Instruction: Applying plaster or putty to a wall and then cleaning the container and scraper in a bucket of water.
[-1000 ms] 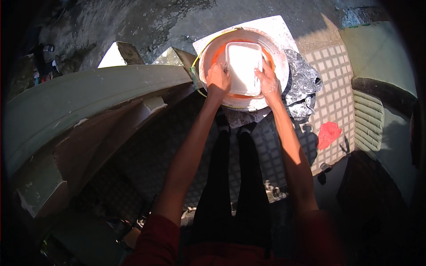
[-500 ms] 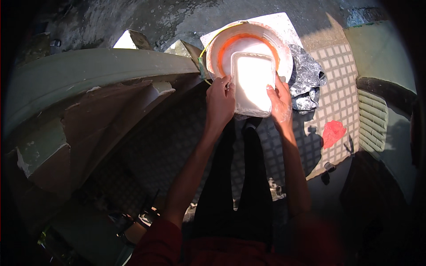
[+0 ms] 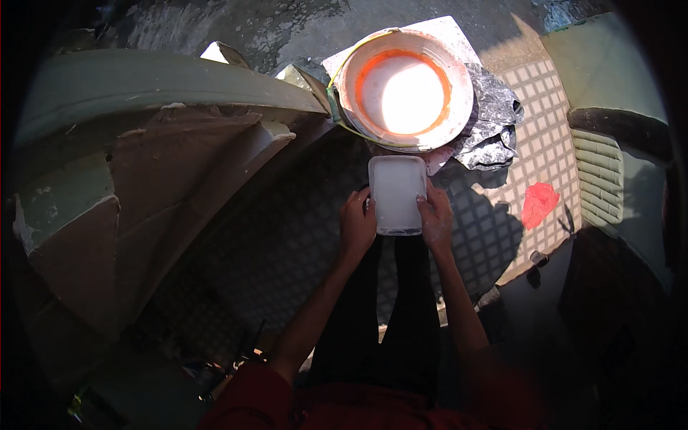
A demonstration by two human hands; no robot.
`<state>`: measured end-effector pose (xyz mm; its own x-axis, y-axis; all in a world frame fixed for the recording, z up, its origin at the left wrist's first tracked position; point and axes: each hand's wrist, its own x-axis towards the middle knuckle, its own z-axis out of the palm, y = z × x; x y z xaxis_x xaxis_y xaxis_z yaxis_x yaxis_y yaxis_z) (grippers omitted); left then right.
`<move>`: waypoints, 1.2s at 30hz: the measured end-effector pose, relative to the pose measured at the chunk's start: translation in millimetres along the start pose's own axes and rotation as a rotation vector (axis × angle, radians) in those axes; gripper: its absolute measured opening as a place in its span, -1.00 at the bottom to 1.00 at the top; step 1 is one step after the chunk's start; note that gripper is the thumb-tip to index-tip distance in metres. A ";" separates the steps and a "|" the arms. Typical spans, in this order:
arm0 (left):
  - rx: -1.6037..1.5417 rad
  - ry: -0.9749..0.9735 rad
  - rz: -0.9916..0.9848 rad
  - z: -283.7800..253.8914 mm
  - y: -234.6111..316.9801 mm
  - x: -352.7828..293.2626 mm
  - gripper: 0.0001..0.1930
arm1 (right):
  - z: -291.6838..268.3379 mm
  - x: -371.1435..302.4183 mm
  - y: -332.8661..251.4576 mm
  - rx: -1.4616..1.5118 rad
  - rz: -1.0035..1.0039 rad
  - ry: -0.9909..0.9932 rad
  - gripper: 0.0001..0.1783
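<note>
Between both hands I hold a rectangular plastic tub [image 3: 400,197] with white stuff inside, in the shade in front of my legs. My left hand [image 3: 357,218] grips its left side, thumb at the rim. On the opposite side my right hand [image 3: 436,218] is closed round the edge, with white smears on the fingers. Just beyond the tub stands a round bucket [image 3: 462,100] with a yellow-green handle. An orange ring shows inside it around a white, brightly sunlit content.
The bucket rests on a white board [image 3: 450,32]. Crumpled dark, white-stained plastic [image 3: 491,122] lies right of it, and a red plastic bag [image 3: 539,204] sits on the tiled floor [image 3: 534,93]. A curved pale-green stair wall [image 3: 179,86] rises at the left.
Both hands have drawn the tub back toward my body, from over the bucket's near part into the shade. The bucket's inside is now uncovered.
</note>
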<state>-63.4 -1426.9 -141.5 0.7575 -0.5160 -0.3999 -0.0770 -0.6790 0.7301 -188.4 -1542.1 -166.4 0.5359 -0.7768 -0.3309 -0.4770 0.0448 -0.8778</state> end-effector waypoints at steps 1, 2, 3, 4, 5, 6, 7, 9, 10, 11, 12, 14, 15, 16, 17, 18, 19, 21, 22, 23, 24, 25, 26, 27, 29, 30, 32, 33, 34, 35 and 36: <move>0.010 0.000 0.004 4.4 -9.1 1.7 -0.74 | 5.1 -1.0 9.5 -0.012 -0.014 0.009 -0.57; 0.021 0.000 0.006 9.4 -18.3 3.9 -0.74 | 10.2 -1.6 19.5 -0.023 -0.026 0.017 -0.57; 0.021 -0.007 0.003 14.8 -28.9 6.3 -0.74 | 16.4 -2.1 30.7 -0.026 -0.019 0.019 -0.57; 0.031 -0.013 -0.018 20.2 -37.1 11.7 -0.74 | 22.1 0.6 40.2 -0.020 -0.020 0.032 -0.57; 0.041 -0.017 -0.040 25.9 -45.3 17.6 -0.74 | 27.8 3.9 49.9 -0.014 -0.020 0.045 -0.56; 0.040 -0.022 -0.042 33.9 -55.7 23.7 -0.74 | 34.6 7.2 64.4 -0.016 -0.016 0.046 -0.56; 0.035 -0.012 -0.016 40.9 -64.7 30.0 -0.74 | 41.1 11.0 75.2 -0.023 -0.031 0.081 -0.56; 0.033 -0.003 0.006 53.6 -85.6 43.5 -0.75 | 52.0 18.5 91.2 -0.028 -0.042 0.113 -0.56; 0.050 0.026 0.032 55.8 -93.8 49.0 -0.75 | 58.9 20.2 92.6 -0.034 -0.034 0.119 -0.56; 0.067 0.055 0.059 57.8 -101.4 53.7 -0.75 | 64.8 22.4 93.7 -0.041 -0.026 0.126 -0.56; 0.064 0.050 0.056 61.7 -102.1 57.8 -0.75 | 66.6 25.9 98.8 -0.045 -0.022 0.127 -0.56; 0.043 0.047 0.041 69.2 -102.0 64.7 -0.76 | 68.7 32.7 107.6 -0.083 -0.048 0.146 -0.56; 0.045 0.047 0.038 70.0 -105.3 67.6 -0.76 | 71.5 34.7 107.6 -0.082 -0.045 0.143 -0.56; 0.062 0.056 0.039 70.8 -108.3 70.2 -0.76 | 73.5 36.5 107.3 -0.066 -0.009 0.129 -0.56; 0.078 0.064 0.041 71.8 -110.7 72.5 -0.76 | 74.6 38.0 106.8 -0.050 0.027 0.115 -0.55; 0.079 0.066 0.040 73.4 -113.3 75.0 -0.76 | 75.5 39.7 110.1 -0.049 0.027 0.113 -0.55; 0.080 0.081 0.040 75.2 -115.6 77.3 -0.76 | 76.2 41.4 113.2 -0.029 0.017 0.112 -0.55; 0.081 0.099 0.037 77.3 -119.5 81.4 -0.76 | 78.3 41.3 117.9 -0.009 0.007 0.107 -0.55; 0.080 0.106 0.049 77.7 -121.1 83.0 -0.77 | 78.9 38.5 119.7 0.125 0.082 0.119 -0.55; 0.080 0.114 0.063 78.0 -122.5 83.8 -0.78 | 79.2 35.7 121.3 0.260 0.157 0.130 -0.54; 0.072 0.109 0.062 80.9 -116.0 83.2 -0.78 | 71.4 34.3 127.7 0.252 0.157 0.134 -0.54; 0.048 0.082 0.032 84.7 -108.9 81.9 -0.78 | 59.0 33.6 134.7 0.365 0.232 0.243 -0.54; 0.023 0.054 0.002 88.2 -101.8 81.2 -0.77 | 50.1 33.6 141.4 0.477 0.304 0.353 -0.54; 0.032 0.060 0.000 84.6 -104.9 82.1 -0.77 | 51.6 36.2 129.7 0.486 0.307 0.346 -0.54; 0.100 0.120 0.055 74.8 -118.0 83.8 -0.78 | 53.4 46.6 90.2 0.614 0.406 0.494 -0.60; 0.094 0.114 0.057 80.0 -114.7 83.9 -0.78 | 47.5 57.1 89.9 0.590 0.398 0.456 -0.68; 0.046 0.113 0.042 90.5 -108.0 83.0 -0.78 | 33.5 68.8 94.6 0.430 0.372 0.440 -0.71; 0.047 0.112 0.042 90.9 -108.1 83.0 -0.78 | 31.2 71.6 91.8 0.281 0.350 0.411 -0.73; 0.063 0.110 0.025 91.3 -108.2 82.8 -0.78 | 30.1 70.8 88.7 0.280 0.351 0.413 -0.73; 0.078 0.108 0.008 92.0 -108.1 82.9 -0.78 | 28.4 67.3 85.5 0.149 0.304 0.457 -0.74; 0.081 0.110 0.007 90.6 -109.7 83.4 -0.78 | 27.7 63.5 76.2 0.022 0.256 0.495 -0.76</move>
<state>-50.4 -1442.7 -305.1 0.8227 -0.4635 -0.3291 -0.1310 -0.7179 0.6837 -171.4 -1570.6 -263.9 0.0117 -0.9415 -0.3368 -0.5317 0.2794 -0.7995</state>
